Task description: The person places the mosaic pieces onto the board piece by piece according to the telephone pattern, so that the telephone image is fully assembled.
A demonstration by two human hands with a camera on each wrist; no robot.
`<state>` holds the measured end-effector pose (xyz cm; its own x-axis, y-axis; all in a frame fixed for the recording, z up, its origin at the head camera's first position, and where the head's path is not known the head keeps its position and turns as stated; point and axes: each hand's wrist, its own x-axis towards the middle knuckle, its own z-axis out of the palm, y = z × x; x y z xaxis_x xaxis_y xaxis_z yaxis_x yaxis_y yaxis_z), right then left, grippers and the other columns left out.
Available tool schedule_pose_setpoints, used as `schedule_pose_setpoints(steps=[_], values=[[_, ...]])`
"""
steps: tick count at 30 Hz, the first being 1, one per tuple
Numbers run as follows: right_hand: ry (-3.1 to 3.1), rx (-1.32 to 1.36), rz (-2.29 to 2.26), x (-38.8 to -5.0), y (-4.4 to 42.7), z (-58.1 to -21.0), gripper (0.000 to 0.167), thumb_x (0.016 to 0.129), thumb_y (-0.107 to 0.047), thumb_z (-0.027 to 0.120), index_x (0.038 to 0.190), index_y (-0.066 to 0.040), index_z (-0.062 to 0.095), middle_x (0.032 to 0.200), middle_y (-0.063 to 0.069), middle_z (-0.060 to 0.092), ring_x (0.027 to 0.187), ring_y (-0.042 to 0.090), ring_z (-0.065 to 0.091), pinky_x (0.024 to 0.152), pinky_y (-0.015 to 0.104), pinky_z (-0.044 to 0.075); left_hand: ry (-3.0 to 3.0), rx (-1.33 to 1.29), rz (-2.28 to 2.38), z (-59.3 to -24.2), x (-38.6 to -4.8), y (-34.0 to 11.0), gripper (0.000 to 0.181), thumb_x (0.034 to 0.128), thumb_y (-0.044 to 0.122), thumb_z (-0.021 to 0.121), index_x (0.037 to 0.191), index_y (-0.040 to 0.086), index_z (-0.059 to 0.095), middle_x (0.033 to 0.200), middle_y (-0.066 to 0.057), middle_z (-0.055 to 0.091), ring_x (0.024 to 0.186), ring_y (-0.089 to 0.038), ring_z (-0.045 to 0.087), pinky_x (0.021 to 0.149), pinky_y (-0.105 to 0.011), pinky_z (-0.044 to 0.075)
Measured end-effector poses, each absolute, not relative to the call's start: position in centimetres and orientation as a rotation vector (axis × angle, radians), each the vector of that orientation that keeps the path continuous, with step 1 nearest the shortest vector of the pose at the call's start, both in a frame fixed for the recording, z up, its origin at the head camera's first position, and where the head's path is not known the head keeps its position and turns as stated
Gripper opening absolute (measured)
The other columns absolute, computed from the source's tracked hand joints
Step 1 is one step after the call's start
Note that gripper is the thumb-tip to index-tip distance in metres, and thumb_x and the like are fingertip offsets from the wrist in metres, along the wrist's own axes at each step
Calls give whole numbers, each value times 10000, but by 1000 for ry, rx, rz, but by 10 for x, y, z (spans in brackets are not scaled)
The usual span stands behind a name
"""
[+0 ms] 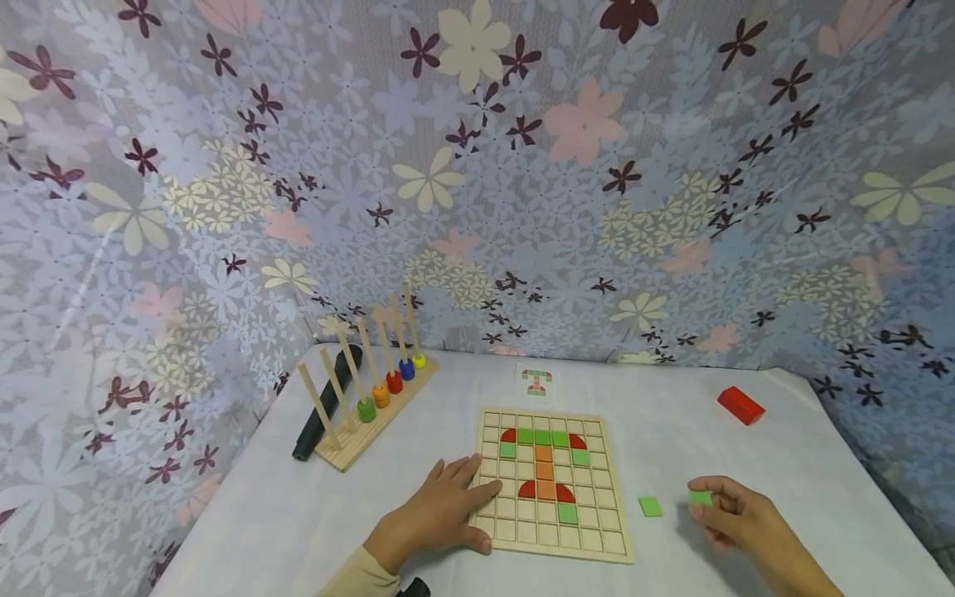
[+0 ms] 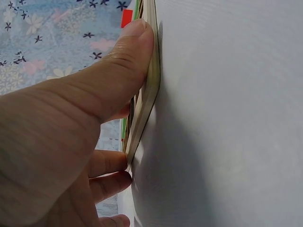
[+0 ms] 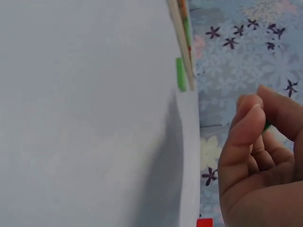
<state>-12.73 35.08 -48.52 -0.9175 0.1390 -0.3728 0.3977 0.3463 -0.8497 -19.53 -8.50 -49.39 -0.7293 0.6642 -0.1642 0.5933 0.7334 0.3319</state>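
Observation:
A wooden grid board (image 1: 507, 526) lies flat on the table, with green and orange squares and red quarter-round tiles set in its cells. My left hand (image 1: 440, 510) rests on the board's left edge, fingers spread; in the left wrist view the thumb (image 2: 135, 47) lies along the wooden rim. To the right of the board, my right hand (image 1: 734, 518) pinches a green square tile (image 1: 700, 497) between thumb and fingers, above the table. Only a sliver of that tile shows in the right wrist view. Another green tile (image 1: 651, 507) lies on the cloth between the board and this hand.
Behind the board lies a small pattern card (image 1: 537, 382). A wooden peg stand (image 1: 351, 448) with coloured beads is at the left, beside a black cylindrical object (image 1: 317, 423). At the far right sits a red block (image 1: 741, 405). A floral curtain (image 1: 522, 207) hangs behind the table.

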Motion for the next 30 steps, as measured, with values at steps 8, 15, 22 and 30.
schedule_pose_setpoints(steps=[8, 15, 22, 30], values=[[2255, 417, -1798, -135, 335, -477, 548, 959, -219, 719, 1423, -20, 507, 964, 40, 675, 821, 175, 635, 698, 333, 559, 2680, 998, 356, -491, -194, -84, 860, 759, 632, 737, 1523, 320, 494, 1650, -143, 310, 1498, -346, 318, 1195, -630, 246], [2148, 243, -1887, -143, 308, -474, 461, 949, -179, 723, 1328, -55, 492, 889, 15, 673, 751, 152, 655, 616, 277, 537, 2675, 995, 361, -489, -194, -84, 862, 756, 641, 735, 1522, 326, 495, 1650, -143, 313, 1495, -339, 317, 1202, -617, 243], [2134, 121, -1893, -153, 279, -476, 495, 933, -143, 739, 1310, 21, 463, 781, 2, 589, 645, 123, 574, 554, 246, 482, 2685, 1018, 349, -491, -194, -84, 863, 760, 658, 715, 1525, 327, 491, 1650, -152, 311, 1454, -337, 351, 1211, -582, 246], [2115, -46, -1851, -159, 253, -482, 528, 923, -148, 750, 1341, 46, 494, 817, 22, 609, 636, 123, 572, 554, 248, 498, 2700, 1024, 321, -493, -195, -84, 861, 760, 674, 700, 1525, 340, 488, 1648, -148, 317, 1421, -309, 374, 1190, -475, 322]])
